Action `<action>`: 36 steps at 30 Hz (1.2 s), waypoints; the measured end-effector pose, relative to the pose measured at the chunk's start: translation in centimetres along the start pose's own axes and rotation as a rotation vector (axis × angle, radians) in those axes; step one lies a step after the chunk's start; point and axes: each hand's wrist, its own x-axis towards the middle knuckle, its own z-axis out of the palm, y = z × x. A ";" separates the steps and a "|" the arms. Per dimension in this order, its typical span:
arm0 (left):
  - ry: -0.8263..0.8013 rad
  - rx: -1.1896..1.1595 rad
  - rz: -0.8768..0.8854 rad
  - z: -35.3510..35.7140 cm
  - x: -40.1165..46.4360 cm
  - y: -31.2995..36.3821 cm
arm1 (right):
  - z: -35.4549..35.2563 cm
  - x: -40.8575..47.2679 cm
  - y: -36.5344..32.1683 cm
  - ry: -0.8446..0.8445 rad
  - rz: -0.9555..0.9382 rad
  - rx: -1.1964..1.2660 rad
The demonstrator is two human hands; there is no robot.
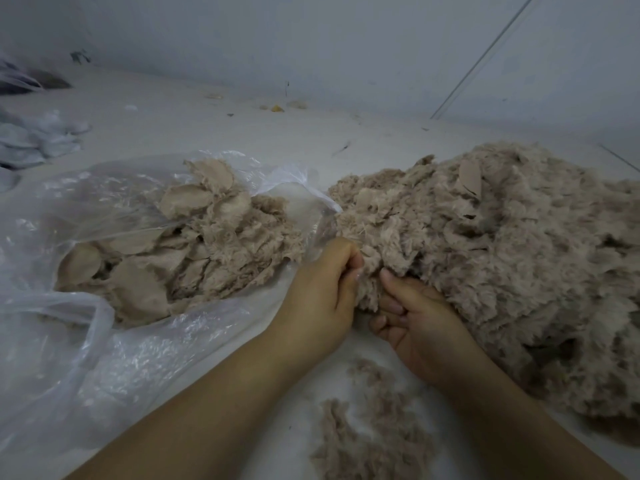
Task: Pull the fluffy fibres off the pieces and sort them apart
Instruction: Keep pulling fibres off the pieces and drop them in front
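1. Two hands work one piece (pixel 367 289) between them: our left hand (pixel 320 292) curls over it from one side, fingers folded down onto the fluff, and our right hand (pixel 420 320) lies palm-up under it with thumb and fingers pinching its edge.
2. We judge that this opposed hold is there to brace the backing in one hand while the other tugs the fibres loose.
3. Just beyond the grip and out past the right hand rises the big heap (pixel 502 265) of fluffy pieces, and the held piece touches its near edge, so we seem to be drawing from it.
4. Off past the left hand lies an open plastic bag (pixel 114 358) holding flatter pieces (pixel 180 258), many showing smooth backing; we take this for the done pile, set within easy reach of that hand.
5. Nearer us than the grip, between the forearms, loose fibre tufts (pixel 367 424) lie on the white surface (pixel 242 126), seemingly dropped straight down from the pull and kept apart from both piles.
6. Much of the heap looks unpicked.
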 end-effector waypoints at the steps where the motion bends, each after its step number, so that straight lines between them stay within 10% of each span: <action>1: 0.003 0.039 0.017 -0.1 0.0 0.1 | 0.0 0.0 0.0 -0.003 -0.004 -0.006; 13: 0.091 -0.251 -0.232 -0.1 0.3 0.4 | 0.0 0.2 0.4 0.001 -0.017 -0.107; 18: 0.302 0.228 0.131 -0.9 0.4 0.6 | 0.1 0.2 0.4 0.012 -0.024 -0.098; 25: -0.082 0.248 0.330 0.0 -0.4 0.9 | 0.2 -0.5 0.0 -0.143 -0.070 -0.046; 31: 0.161 0.017 -0.029 -0.6 0.1 0.0 | 0.4 -0.3 0.2 -0.079 -0.047 -0.154; 36: -0.199 -0.041 -0.157 -1.3 0.6 -1.6 | 0.1 -0.1 0.4 0.011 -0.007 -0.131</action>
